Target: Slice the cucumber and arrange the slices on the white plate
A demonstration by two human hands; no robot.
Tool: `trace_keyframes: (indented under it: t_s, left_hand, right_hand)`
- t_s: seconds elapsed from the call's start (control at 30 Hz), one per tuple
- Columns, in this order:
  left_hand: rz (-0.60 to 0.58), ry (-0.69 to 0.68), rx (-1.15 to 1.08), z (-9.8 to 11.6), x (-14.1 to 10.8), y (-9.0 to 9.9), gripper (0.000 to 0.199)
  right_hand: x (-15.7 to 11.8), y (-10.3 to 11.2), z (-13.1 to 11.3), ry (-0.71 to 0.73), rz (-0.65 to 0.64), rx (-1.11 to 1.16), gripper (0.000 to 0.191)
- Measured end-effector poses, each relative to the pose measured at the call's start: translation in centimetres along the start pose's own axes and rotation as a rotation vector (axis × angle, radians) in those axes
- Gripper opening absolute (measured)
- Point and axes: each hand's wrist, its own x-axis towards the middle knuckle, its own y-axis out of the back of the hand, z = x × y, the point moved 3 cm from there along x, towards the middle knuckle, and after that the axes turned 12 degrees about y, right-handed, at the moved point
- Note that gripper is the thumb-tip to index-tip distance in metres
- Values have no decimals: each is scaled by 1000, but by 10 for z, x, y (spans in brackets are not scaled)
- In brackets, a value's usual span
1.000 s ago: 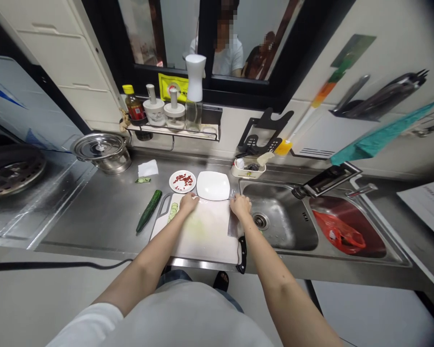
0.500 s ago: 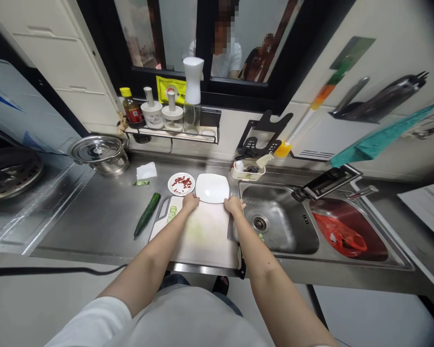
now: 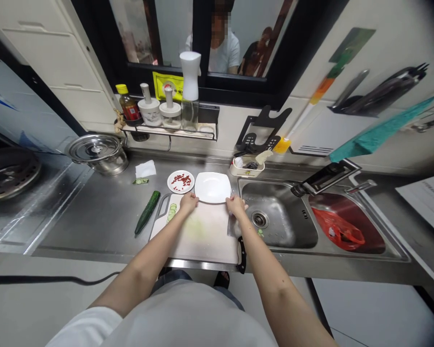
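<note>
A white squarish plate [image 3: 212, 187] is at the back edge of the white cutting board [image 3: 202, 241]. My left hand [image 3: 190, 202] pinches its near left corner, and my right hand [image 3: 237, 205] grips its near right corner. Left of the plate sits a small round dish [image 3: 181, 182] with red chopped pieces. Cucumber slices [image 3: 171, 212] lie along the board's left side. A whole cucumber [image 3: 147, 213] rests on the steel counter left of the board. The black handle of a knife [image 3: 242, 255] shows at the board's right edge.
To the right is a sink [image 3: 278, 217], with a red bag [image 3: 342, 231] in its second basin. A lidded steel pot [image 3: 99, 154] stands at the back left. Bottles and jars fill a wall rack [image 3: 169, 131]. A long-handled brush [image 3: 304, 120] hangs on the wall.
The plate looks slightly raised at its near edge, with both hands still on its corners. The view has shifted a little, and more of the knife handle shows.
</note>
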Motion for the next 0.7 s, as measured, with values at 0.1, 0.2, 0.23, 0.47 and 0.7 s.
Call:
trace_keyframes:
  t_s: [0.1,0.2,0.23,0.47,0.7]
  left_hand:
    - [-14,-37,-63,-9,-16,6,12]
    - [-6,-78,-150,-24,-33,10,11]
    - [-6,-92,-181,-31,-39,11,10]
    - [-11,-101,-253,-81,-73,14,11]
    - [-46,-7,-251,-121,-93,12,12]
  right_hand:
    - [-19,1,2,38,54,35,30]
    - [-40,-3,5,106,106,80,23]
    - [-48,-5,6,136,111,101,21]
    - [-97,-33,12,176,101,221,14]
    - [-128,-59,15,143,58,226,12]
